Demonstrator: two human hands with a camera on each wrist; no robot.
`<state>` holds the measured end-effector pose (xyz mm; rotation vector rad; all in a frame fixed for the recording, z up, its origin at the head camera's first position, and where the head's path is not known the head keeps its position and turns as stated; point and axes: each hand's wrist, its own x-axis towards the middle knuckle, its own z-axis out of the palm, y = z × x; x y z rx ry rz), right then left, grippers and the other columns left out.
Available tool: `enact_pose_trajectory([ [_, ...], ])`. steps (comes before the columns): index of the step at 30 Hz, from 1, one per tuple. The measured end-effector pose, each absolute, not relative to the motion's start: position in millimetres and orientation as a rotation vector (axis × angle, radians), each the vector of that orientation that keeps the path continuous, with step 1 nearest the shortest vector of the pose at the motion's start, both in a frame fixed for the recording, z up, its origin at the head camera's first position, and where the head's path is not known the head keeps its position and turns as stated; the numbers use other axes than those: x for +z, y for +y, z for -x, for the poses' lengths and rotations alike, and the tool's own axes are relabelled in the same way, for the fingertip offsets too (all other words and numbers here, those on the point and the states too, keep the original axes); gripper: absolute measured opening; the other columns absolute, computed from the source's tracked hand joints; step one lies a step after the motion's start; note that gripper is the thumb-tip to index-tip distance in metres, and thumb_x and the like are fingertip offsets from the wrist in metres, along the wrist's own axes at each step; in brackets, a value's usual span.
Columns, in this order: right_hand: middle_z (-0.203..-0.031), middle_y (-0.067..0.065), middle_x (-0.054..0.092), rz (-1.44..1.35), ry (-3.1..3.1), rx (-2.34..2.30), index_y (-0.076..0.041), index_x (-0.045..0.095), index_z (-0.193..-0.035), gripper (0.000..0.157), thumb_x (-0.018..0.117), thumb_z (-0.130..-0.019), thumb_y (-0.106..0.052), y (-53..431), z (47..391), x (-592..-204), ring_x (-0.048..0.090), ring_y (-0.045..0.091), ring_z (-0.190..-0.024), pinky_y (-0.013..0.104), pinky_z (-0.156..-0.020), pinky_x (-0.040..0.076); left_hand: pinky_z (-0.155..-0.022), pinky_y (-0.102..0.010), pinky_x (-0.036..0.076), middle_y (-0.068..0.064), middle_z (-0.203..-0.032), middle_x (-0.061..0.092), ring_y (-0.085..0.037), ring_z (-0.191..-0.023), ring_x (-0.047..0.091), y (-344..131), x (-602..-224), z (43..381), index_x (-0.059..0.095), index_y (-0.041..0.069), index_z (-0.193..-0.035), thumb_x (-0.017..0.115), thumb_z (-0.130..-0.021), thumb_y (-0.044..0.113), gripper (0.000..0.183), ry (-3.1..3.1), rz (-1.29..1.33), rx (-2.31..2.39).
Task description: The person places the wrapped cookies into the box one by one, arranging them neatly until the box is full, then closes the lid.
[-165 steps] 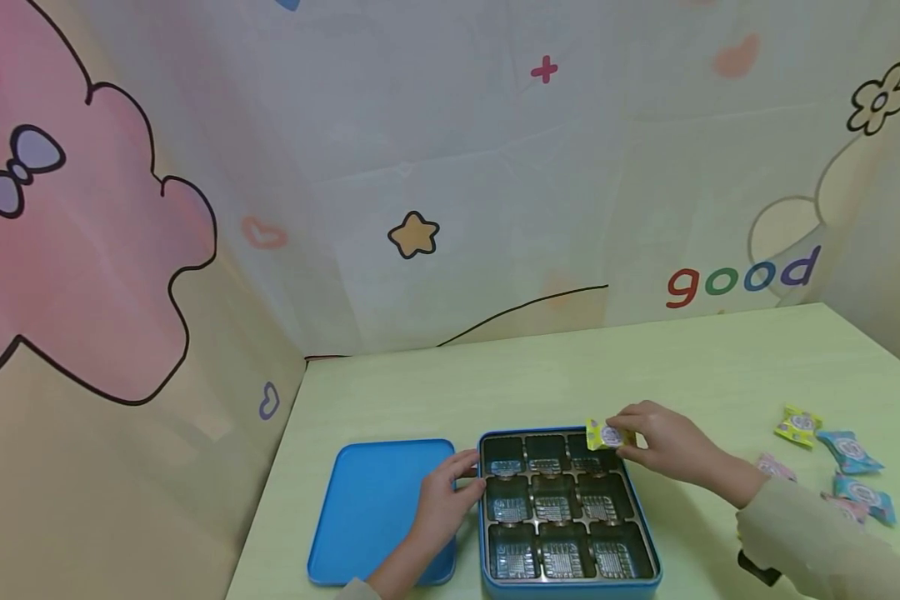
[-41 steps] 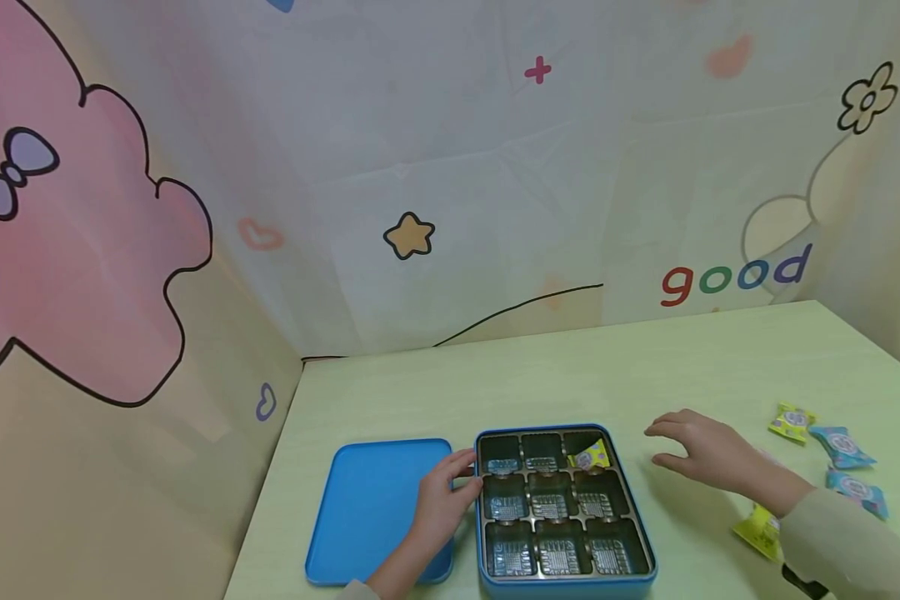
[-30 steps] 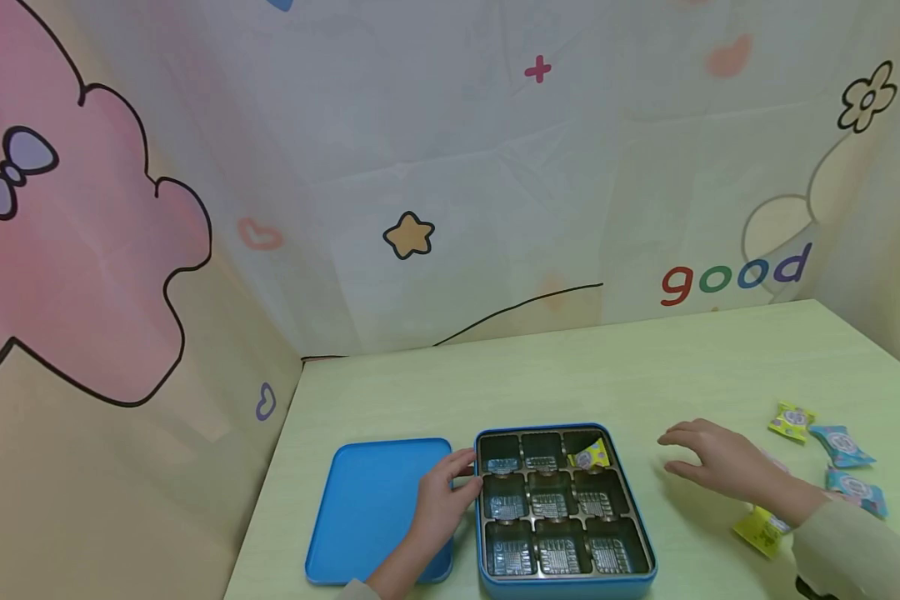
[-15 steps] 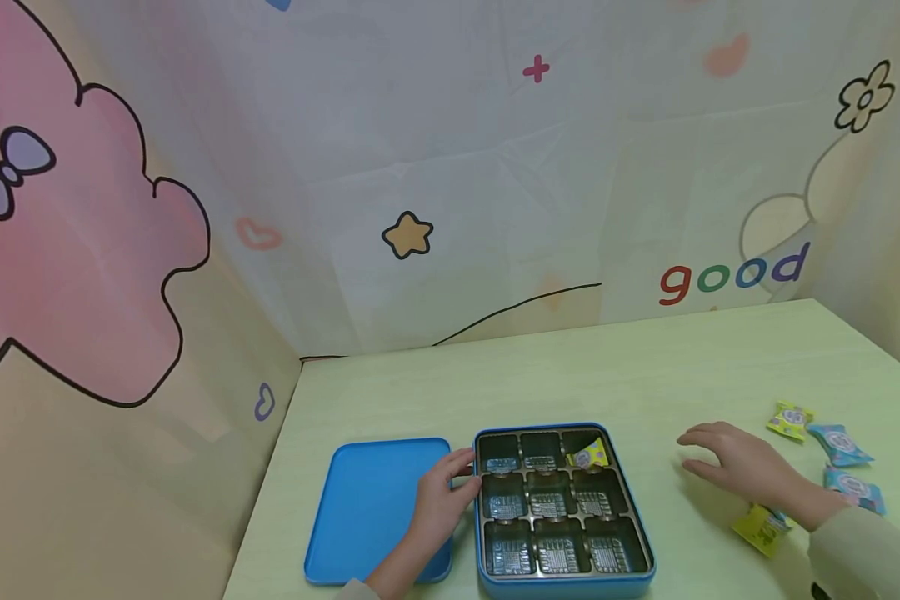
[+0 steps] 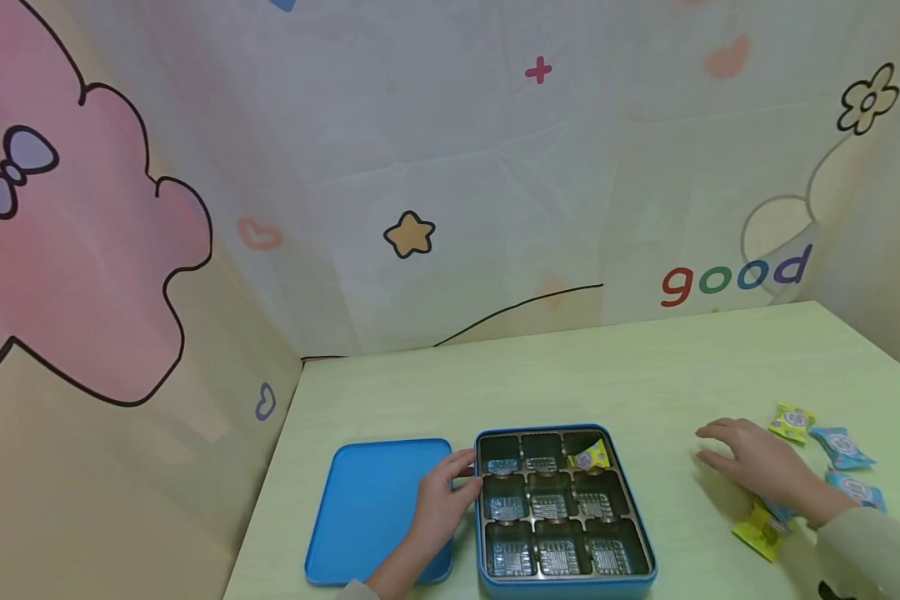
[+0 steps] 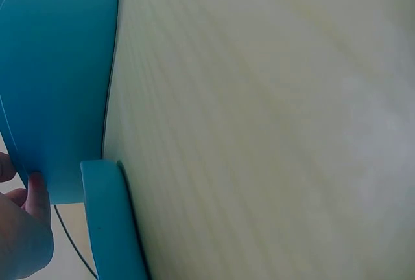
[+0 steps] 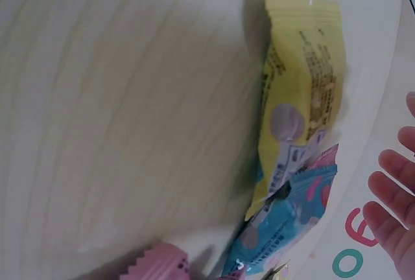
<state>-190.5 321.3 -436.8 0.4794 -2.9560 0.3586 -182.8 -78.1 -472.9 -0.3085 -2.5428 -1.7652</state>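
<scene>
My left hand (image 5: pixel 442 504) touches the left side of a blue square tin (image 5: pixel 570 588), thumb and fingertips at its rim. In the left wrist view, a finger rests against the tin's wall (image 6: pixel 65 85). The tin has a dark divided tray, and a yellow wrapped candy (image 5: pixel 591 456) lies in its back right compartment. To the right of the tin, my right hand (image 5: pixel 761 462) hovers over the table with relaxed fingers and nothing in them. Beneath its wrist lies another yellow wrapped candy (image 5: pixel 757 533), seen larger beside a blue candy (image 7: pixel 282 225) in the right wrist view.
A blue lid (image 5: pixel 378 508) lies flat left of the tin, partly behind my left forearm. On the right are a yellow candy (image 5: pixel 792 422) and blue candies (image 5: pixel 842 447). A pink wrapper (image 7: pixel 159 264) shows low in the right wrist view. A patterned cloth backdrop (image 5: pixel 495 208) borders the table.
Earlier my right hand pinched a yellow candy over the back right compartment; now that candy lies there. The released hand has moved right toward the loose candies. My left hand has stayed at the tin.
</scene>
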Motion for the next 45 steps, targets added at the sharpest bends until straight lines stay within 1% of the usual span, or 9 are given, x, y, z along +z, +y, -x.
enact_pose_trajectory([
  [4, -0.103, 0.021, 0.06, -0.434, -2.969, 0.358, 0.0, 0.063, -0.102, 0.032, 0.063, -0.08, -0.022, 327, 193, -440, 0.054, 0.04, -0.096, 0.051, -0.074, 0.047, -0.076, -0.022, 0.052, -0.012, -0.124, 0.052, -0.026, -0.102, 0.056, -78, -473, 183, 0.056, 0.001, -0.118, 0.059, -0.083, 0.012, 0.037, -2.542, 0.311, -1.761],
  [9, -0.108, 0.025, 0.057, -0.298, -3.006, 0.385, 0.002, 0.061, -0.106, 0.038, 0.059, -0.082, -0.028, 334, 196, -441, 0.051, 0.043, -0.098, 0.053, -0.072, 0.046, -0.075, -0.024, 0.053, -0.014, -0.124, 0.052, -0.028, -0.101, 0.056, -78, -474, 184, 0.056, 0.0, -0.118, 0.06, -0.083, 0.012, 0.037, -2.529, 0.333, -1.76],
  [15, -0.108, 0.028, 0.055, -0.2, -3.048, 0.339, 0.004, 0.059, -0.107, 0.043, 0.058, -0.082, -0.031, 344, 199, -442, 0.051, 0.046, -0.094, 0.05, -0.064, 0.048, -0.075, -0.023, 0.053, -0.014, -0.124, 0.052, -0.028, -0.101, 0.056, -78, -473, 183, 0.056, -0.001, -0.117, 0.06, -0.082, 0.011, 0.037, -2.517, 0.323, -1.787],
  [18, -0.11, 0.03, 0.053, -0.162, -3.079, 0.349, 0.005, 0.057, -0.11, 0.046, 0.056, -0.082, -0.032, 348, 200, -443, 0.051, 0.047, -0.095, 0.05, -0.064, 0.048, -0.075, -0.023, 0.053, -0.014, -0.124, 0.051, -0.028, -0.102, 0.056, -78, -473, 182, 0.056, -0.001, -0.118, 0.06, -0.083, 0.011, 0.037, -2.516, 0.322, -1.801],
  [24, -0.112, 0.035, 0.047, -0.096, -3.112, 0.401, 0.008, 0.053, -0.114, 0.053, 0.055, -0.083, -0.036, 356, 202, -441, 0.048, 0.05, -0.094, 0.05, -0.059, 0.048, -0.076, -0.024, 0.053, -0.015, -0.124, 0.051, -0.029, -0.102, 0.055, -78, -472, 181, 0.055, -0.001, -0.118, 0.059, -0.083, 0.011, 0.038, -2.51, 0.33, -1.804],
  [32, -0.115, 0.038, 0.041, -0.016, -3.147, 0.408, 0.01, 0.047, -0.116, 0.062, 0.054, -0.082, -0.041, 366, 208, -445, 0.04, 0.054, -0.099, 0.06, -0.066, 0.043, -0.076, -0.023, 0.053, -0.012, -0.124, 0.052, -0.027, -0.102, 0.056, -78, -474, 183, 0.057, 0.001, -0.117, 0.06, -0.082, 0.011, 0.037, -2.525, 0.302, -1.797],
  [37, -0.117, 0.04, 0.038, -0.011, -3.131, 0.4, 0.012, 0.044, -0.118, 0.066, 0.053, -0.082, -0.043, 374, 210, -451, 0.036, 0.056, -0.101, 0.065, -0.075, 0.037, -0.075, -0.022, 0.052, -0.012, -0.124, 0.052, -0.027, -0.102, 0.056, -77, -473, 183, 0.057, 0.001, -0.117, 0.06, -0.082, 0.011, 0.036, -2.533, 0.295, -1.791],
  [41, -0.118, 0.042, 0.034, -0.012, -3.138, 0.397, 0.014, 0.042, -0.119, 0.07, 0.054, -0.082, -0.043, 377, 210, -451, 0.033, 0.057, -0.103, 0.067, -0.082, 0.032, -0.075, -0.021, 0.052, -0.012, -0.124, 0.052, -0.027, -0.102, 0.056, -77, -473, 183, 0.056, 0.001, -0.118, 0.059, -0.083, 0.01, 0.037, -2.539, 0.29, -1.79],
  [45, -0.118, 0.044, 0.031, -0.016, -3.146, 0.357, 0.017, 0.039, -0.119, 0.072, 0.055, -0.081, -0.042, 378, 209, -451, 0.031, 0.058, -0.104, 0.067, -0.084, 0.031, -0.075, -0.021, 0.052, -0.012, -0.124, 0.052, -0.027, -0.102, 0.055, -78, -473, 184, 0.056, 0.0, -0.118, 0.059, -0.083, 0.011, 0.037, -2.536, 0.294, -1.798],
])
